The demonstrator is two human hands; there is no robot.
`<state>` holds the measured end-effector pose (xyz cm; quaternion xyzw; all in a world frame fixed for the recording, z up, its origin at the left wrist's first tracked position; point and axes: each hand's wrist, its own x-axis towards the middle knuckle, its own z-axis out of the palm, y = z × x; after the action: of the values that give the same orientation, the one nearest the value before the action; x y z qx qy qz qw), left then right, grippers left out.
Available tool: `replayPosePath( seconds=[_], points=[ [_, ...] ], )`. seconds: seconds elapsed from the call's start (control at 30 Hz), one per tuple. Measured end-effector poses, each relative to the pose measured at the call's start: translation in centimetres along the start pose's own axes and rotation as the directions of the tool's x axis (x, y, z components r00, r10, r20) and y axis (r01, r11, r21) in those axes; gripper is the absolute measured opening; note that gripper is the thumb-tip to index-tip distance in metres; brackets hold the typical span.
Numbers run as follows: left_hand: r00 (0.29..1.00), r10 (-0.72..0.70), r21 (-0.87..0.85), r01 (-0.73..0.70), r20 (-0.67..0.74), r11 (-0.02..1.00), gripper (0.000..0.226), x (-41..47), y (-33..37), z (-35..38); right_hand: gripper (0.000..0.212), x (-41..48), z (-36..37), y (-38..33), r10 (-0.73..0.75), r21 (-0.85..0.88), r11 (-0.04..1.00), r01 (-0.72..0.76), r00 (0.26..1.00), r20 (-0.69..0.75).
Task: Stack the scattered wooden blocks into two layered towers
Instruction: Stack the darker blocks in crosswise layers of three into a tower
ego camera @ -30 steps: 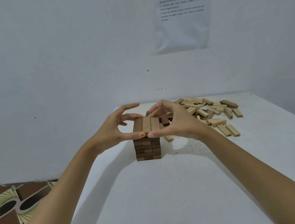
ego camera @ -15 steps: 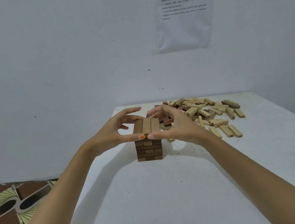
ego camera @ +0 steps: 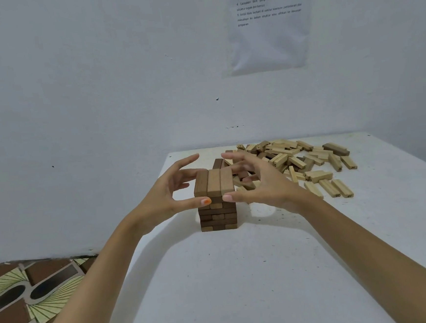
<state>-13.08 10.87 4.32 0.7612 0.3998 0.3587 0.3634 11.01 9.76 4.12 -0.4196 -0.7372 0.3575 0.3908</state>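
Tower (ego camera: 215, 184): dark blocks, likely light, rigid, easily toppled; steady by opposite sides. Left hand (ego camera: 168, 193), right hand (ego camera: 262, 183) flank its top, spread, holding nothing. Pile (ego camera: 296, 160) beyond-right of tower

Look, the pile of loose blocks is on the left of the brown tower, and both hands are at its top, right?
Not quite. In the head view, the pile of loose blocks lies to the right of the brown tower and a bit behind it, not on the left. The left hand and right hand are at its top.
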Motion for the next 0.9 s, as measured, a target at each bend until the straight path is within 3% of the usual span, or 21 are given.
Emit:
replayPosePath(
  seconds=[0.5,0.9],
  points=[
    [1.000,-0.008,-0.109,0.008,-0.003,0.994,0.081,0.19,0.33,0.46,0.080,0.20,0.63,0.34,0.007,-0.022,1.000,-0.009,0.999,-0.047],
    [0.999,-0.003,-0.091,-0.001,-0.035,0.996,0.080,0.45,-0.08,0.71,0.073,-0.13,0.78,-0.21,0.026,0.006,1.000,-0.026,0.998,-0.050]
  ],
)
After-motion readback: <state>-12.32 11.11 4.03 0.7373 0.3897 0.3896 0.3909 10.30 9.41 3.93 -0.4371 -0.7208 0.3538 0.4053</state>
